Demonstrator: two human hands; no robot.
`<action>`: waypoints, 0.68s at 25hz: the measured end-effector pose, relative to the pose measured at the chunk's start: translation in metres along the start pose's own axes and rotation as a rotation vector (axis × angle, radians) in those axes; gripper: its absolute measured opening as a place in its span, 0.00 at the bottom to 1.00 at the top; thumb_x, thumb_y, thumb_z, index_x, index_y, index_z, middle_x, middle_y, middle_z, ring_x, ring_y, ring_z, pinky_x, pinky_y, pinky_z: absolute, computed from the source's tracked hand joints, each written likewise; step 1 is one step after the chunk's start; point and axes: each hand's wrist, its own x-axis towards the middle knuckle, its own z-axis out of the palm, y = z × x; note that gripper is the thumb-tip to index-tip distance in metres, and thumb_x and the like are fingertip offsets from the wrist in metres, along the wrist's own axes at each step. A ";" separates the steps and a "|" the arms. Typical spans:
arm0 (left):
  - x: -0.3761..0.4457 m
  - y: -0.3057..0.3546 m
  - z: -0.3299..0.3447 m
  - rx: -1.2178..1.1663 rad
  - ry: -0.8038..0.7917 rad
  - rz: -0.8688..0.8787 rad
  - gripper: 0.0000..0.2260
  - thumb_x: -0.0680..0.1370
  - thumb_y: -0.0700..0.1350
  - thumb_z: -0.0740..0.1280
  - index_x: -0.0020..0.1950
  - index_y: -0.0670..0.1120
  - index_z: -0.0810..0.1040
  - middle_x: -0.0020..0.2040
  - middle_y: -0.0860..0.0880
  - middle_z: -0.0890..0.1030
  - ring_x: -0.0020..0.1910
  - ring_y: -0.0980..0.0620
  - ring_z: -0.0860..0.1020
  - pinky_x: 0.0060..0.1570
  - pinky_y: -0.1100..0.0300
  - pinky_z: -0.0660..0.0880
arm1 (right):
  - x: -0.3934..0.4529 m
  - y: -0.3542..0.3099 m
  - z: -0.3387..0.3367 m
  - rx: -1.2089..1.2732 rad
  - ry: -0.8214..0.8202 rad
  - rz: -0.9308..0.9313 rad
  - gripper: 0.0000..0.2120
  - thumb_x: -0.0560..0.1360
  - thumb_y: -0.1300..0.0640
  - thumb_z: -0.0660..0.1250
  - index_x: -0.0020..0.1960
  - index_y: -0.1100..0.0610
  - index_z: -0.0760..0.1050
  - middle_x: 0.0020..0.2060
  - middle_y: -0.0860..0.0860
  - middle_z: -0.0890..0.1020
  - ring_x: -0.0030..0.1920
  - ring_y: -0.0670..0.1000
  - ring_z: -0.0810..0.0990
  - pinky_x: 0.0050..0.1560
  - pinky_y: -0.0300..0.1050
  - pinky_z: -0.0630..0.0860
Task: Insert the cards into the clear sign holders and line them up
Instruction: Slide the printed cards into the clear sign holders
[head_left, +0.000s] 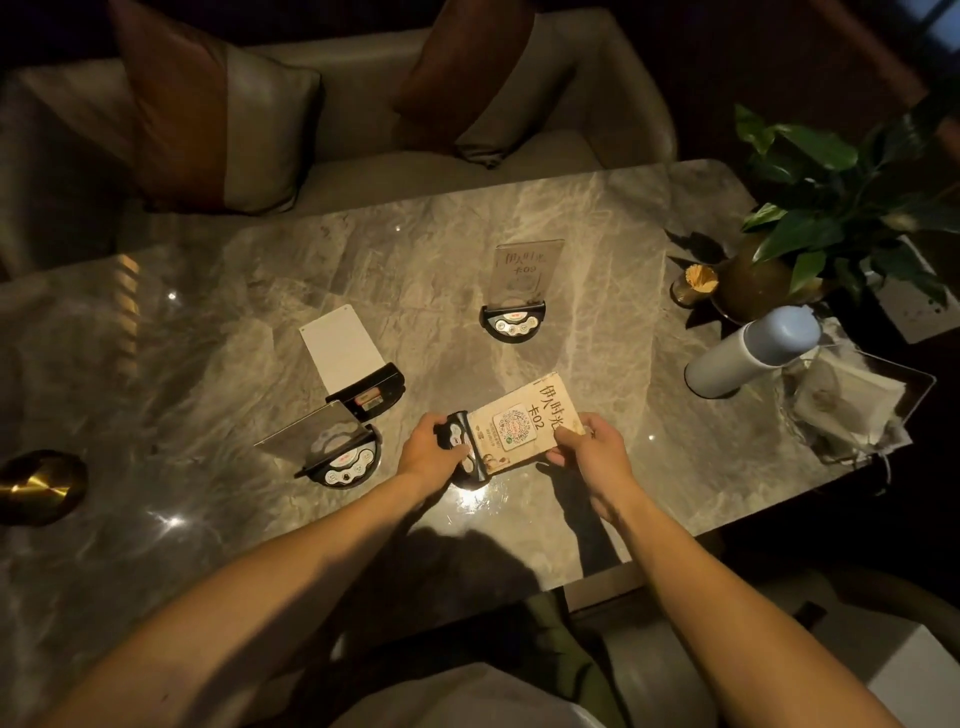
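Observation:
My left hand (432, 449) grips the black base of a clear sign holder (464, 453) lying on its side near the table's front. My right hand (587, 444) pinches the outer end of a beige printed card (524, 421) marked 02, which lies along that holder's panel. An upright holder (519, 291) with a card marked 09 stands farther back. To the left, a holder (340, 449) with a bare clear panel stands tilted. Behind it lies another holder (371, 389) on its back, showing a white card (340, 345).
The marble table (260, 270) carries a pale flask (748, 353) lying at the right, a clear tray of napkins (852, 405), a toothpick cup (693, 283) and a potted plant (831, 197). A brass disc (39, 486) sits at the left edge. A sofa with cushions (208, 119) stands behind.

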 end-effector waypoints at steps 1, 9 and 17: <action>0.001 0.003 -0.001 0.008 -0.006 0.004 0.23 0.75 0.40 0.73 0.68 0.45 0.72 0.61 0.46 0.80 0.60 0.47 0.78 0.59 0.54 0.76 | 0.001 -0.009 0.002 -0.058 -0.011 -0.029 0.05 0.82 0.66 0.61 0.56 0.64 0.74 0.47 0.59 0.87 0.44 0.58 0.88 0.52 0.60 0.83; -0.006 0.085 -0.009 -0.160 -0.105 0.305 0.23 0.80 0.41 0.67 0.75 0.49 0.69 0.65 0.49 0.76 0.63 0.51 0.76 0.48 0.67 0.79 | 0.026 -0.061 0.011 -0.539 -0.131 -0.343 0.04 0.78 0.64 0.68 0.51 0.57 0.78 0.48 0.55 0.86 0.49 0.54 0.86 0.48 0.55 0.85; -0.008 0.093 -0.003 -0.179 -0.032 0.373 0.12 0.79 0.42 0.69 0.63 0.50 0.78 0.57 0.53 0.81 0.58 0.52 0.79 0.57 0.55 0.79 | 0.026 -0.069 0.004 -0.715 -0.129 -0.454 0.04 0.77 0.66 0.68 0.49 0.59 0.79 0.40 0.53 0.83 0.39 0.47 0.78 0.44 0.44 0.77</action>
